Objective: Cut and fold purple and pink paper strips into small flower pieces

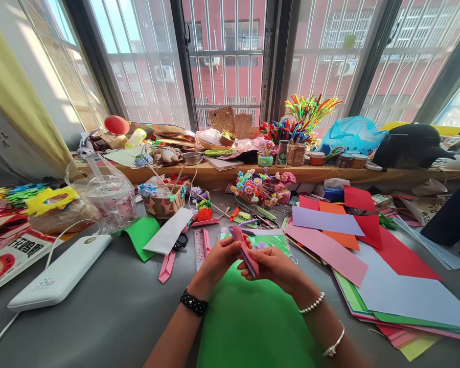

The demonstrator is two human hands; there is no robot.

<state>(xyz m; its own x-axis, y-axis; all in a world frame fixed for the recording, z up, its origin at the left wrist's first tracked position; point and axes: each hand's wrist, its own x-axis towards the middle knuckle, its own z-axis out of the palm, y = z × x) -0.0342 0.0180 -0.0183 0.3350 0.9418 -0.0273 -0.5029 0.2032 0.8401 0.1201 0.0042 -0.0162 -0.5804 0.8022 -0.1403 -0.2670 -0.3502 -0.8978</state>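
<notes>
Left hand [218, 260] and right hand [274, 266] both pinch a folded pink paper [245, 249] over green sheet [253, 317]. Paper stack [398, 286] at 3 o'clock on tabletop [111, 312].

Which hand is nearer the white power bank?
Left. The left hand, pinching the pink folded paper, sits toward the white power bank; the right hand holds the paper farther away.
</notes>
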